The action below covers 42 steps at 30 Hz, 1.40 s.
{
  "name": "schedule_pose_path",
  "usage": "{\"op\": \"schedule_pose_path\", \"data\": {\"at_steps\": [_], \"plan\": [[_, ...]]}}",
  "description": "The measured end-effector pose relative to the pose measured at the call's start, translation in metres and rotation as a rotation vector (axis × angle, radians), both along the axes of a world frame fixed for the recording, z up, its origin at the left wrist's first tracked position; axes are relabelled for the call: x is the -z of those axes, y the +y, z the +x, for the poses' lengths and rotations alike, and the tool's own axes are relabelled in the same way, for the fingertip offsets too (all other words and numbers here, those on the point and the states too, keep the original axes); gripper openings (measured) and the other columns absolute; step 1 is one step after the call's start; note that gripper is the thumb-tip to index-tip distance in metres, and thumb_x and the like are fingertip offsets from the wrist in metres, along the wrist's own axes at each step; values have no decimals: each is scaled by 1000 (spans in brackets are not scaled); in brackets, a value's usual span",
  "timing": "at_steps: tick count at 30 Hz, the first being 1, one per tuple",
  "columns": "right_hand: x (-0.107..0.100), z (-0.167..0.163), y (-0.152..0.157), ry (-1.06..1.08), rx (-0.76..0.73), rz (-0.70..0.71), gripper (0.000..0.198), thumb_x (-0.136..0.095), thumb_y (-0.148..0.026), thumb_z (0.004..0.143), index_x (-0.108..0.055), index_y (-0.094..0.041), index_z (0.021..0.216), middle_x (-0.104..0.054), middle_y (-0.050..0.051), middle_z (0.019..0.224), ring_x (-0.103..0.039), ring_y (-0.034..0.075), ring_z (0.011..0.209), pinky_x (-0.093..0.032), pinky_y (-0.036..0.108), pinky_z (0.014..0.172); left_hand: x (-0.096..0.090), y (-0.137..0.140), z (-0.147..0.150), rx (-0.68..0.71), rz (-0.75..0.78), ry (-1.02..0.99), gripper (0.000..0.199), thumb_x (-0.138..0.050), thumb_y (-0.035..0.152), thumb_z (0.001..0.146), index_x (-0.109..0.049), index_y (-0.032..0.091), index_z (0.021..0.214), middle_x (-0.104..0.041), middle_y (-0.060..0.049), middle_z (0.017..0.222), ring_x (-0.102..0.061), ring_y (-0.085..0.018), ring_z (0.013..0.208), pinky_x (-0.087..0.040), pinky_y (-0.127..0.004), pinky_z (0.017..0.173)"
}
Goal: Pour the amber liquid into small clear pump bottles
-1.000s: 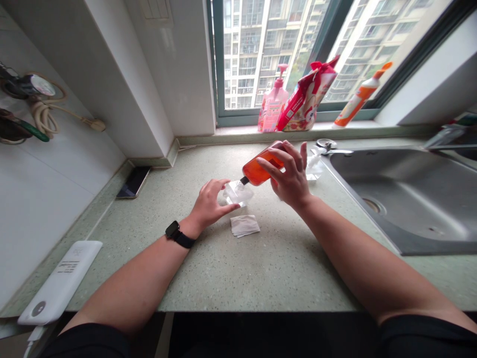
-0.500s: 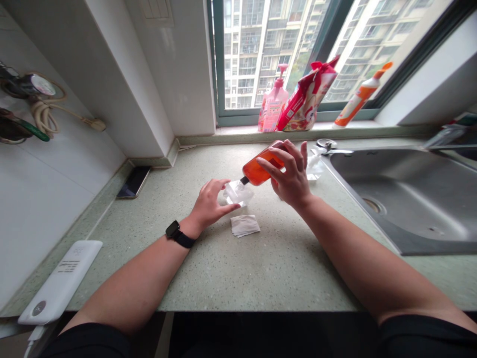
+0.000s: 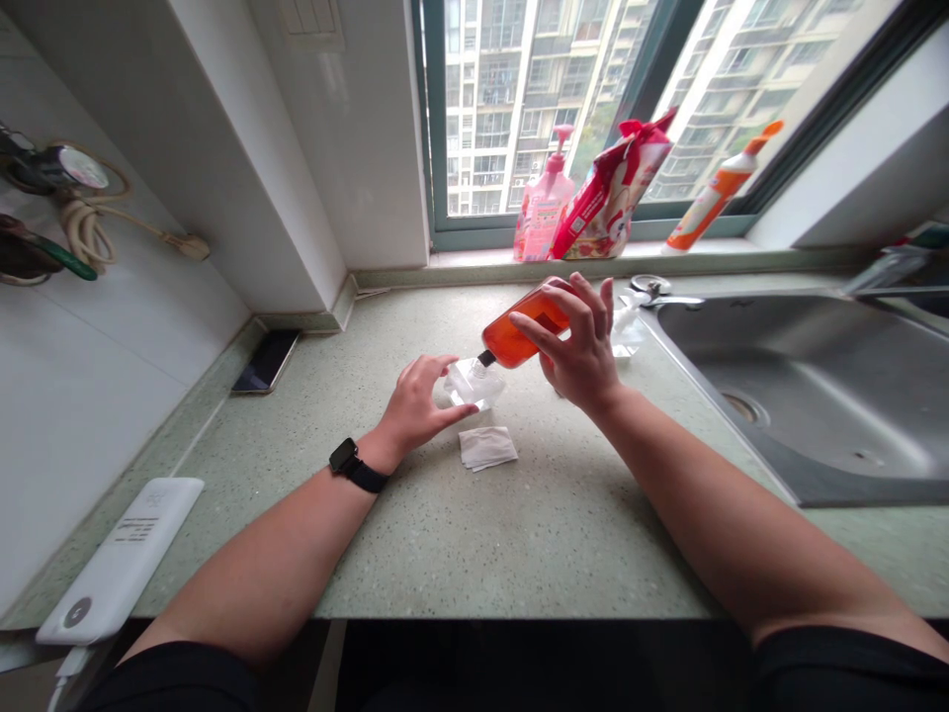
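Note:
My left hand (image 3: 428, 403) grips a clear bottle (image 3: 474, 385) between thumb and fingers on the counter. In my right hand (image 3: 582, 346) is a bottle of orange-red liquid (image 3: 519, 328), tilted so that its dark neck points down and left. That neck meets the mouth of the clear bottle; whether liquid is flowing I cannot tell. A folded white tissue (image 3: 487, 448) lies just in front of the clear bottle. Behind my right hand, a clear and white object (image 3: 627, 328) is partly hidden.
A steel sink (image 3: 816, 396) is set in the counter (image 3: 519, 554) at right. On the windowsill stand a pink pump bottle (image 3: 545, 213), a red pouch (image 3: 619, 193) and an orange-white bottle (image 3: 716, 198). A phone (image 3: 267, 362) and a white power bank (image 3: 123, 559) lie at left.
Both hands and the two bottles keep nearly the same places. The orange-red bottle stays tilted into the clear one.

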State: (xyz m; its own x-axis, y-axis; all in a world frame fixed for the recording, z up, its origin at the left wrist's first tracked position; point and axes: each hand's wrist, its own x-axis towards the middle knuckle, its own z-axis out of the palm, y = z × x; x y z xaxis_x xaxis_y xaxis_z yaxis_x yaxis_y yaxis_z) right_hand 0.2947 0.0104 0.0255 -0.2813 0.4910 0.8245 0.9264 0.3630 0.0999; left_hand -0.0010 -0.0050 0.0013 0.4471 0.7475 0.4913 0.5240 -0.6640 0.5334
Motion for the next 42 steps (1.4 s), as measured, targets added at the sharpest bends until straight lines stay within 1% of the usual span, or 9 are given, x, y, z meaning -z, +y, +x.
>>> {"op": "schedule_pose_path", "data": {"at_steps": [3, 11, 15, 21, 26, 29, 32, 36, 42], "plan": [[-1, -1, -1, 10, -13, 17, 63, -61, -16, 98, -58, -49, 151, -62, 2, 152, -42, 40, 159, -30, 76, 131, 0, 0, 0, -4, -6, 4, 67, -85, 61, 89, -60, 28, 142, -70, -8, 123, -69, -29, 112, -57, -51, 100], [-3, -2, -2, -10, -32, 48, 64, -60, -14, 98, -58, -49, 152, -61, 3, 152, -43, 40, 159, -30, 75, 132, 0, 0, 1, -6, -14, 2, 67, -85, 60, 89, -59, 28, 142, -70, -8, 123, -69, -30, 113, -56, -51, 101], [-3, -2, -2, -16, -6, 10, 68, -63, -16, 97, -55, -50, 155, -60, 3, 154, -42, 41, 159, -28, 76, 132, 0, 0, 0, -5, -13, 0, 67, -84, 62, 89, -60, 29, 142, -70, -8, 123, -69, -30, 112, -56, -51, 100], [-3, -2, -2, -11, -13, 11, 68, -62, -16, 97, -55, -52, 154, -59, 1, 155, -41, 41, 160, -28, 75, 132, -1, 0, 0, -3, -15, 2, 67, -85, 60, 89, -60, 28, 142, -70, -8, 122, -69, -30, 113, -57, -51, 100], [-6, -3, -3, -8, -3, -21, 68, -60, -18, 99, -52, -50, 158, -59, 2, 156, -40, 41, 161, -29, 75, 133, 0, 0, 0, -2, -19, -3, 67, -85, 61, 89, -60, 28, 141, -70, -8, 122, -69, -30, 112, -56, -52, 100], [-8, -4, -4, -7, -25, 0, 67, -58, -17, 100, -52, -48, 159, -59, 4, 155, -41, 40, 160, -30, 74, 132, 0, 0, 1, -1, -19, -4, 67, -86, 60, 89, -59, 28, 141, -70, -8, 122, -69, -30, 112, -56, -52, 101], [-9, -4, -4, -10, -57, 30, 70, -57, -14, 101, -50, -51, 160, -57, 3, 158, -40, 38, 161, -30, 71, 133, -1, 0, 1, 2, -20, -1, 67, -86, 60, 88, -59, 27, 141, -70, -9, 123, -69, -30, 112, -56, -52, 101], [-10, -3, -5, -21, -62, 6, 73, -56, -14, 102, -44, -52, 163, -53, 2, 162, -38, 39, 163, -29, 72, 134, 0, 0, 1, -5, -19, 0, 67, -86, 59, 89, -60, 27, 141, -70, -9, 123, -69, -30, 113, -56, -51, 101], [-13, -2, -6, -13, -64, -40, 72, -55, -18, 103, -41, -52, 165, -54, 3, 161, -36, 41, 164, -26, 74, 134, -1, -1, 0, -11, -27, 4, 67, -85, 60, 89, -60, 28, 142, -70, -8, 122, -68, -30, 114, -56, -50, 101]]}}
